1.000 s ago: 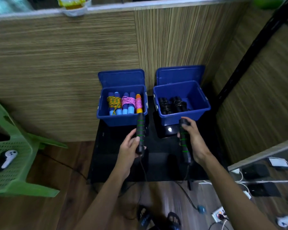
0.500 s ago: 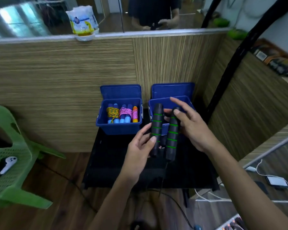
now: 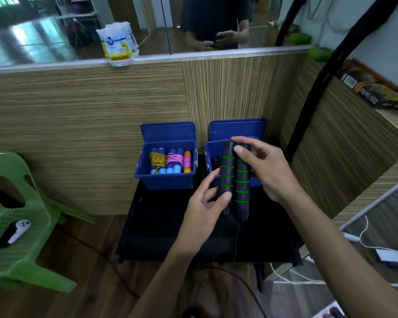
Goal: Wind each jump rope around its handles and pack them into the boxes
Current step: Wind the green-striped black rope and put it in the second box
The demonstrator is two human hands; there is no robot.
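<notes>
Head view shows you have brought the two black handles (image 3: 236,180) together; a second ago they were apart, one in each hand. They now stand side by side and upright, raised in front of the right blue box (image 3: 210,154), so the rope (image 3: 237,244) hanging below is ready for winding. Your left hand (image 3: 205,207) has its thumb curled onto the lower part of the left handle, fingers behind. Your right hand (image 3: 264,171) pinches the tops, fingers partly spread. The left blue box (image 3: 168,180) already holds wound ropes, on the black counter (image 3: 161,226).
</notes>
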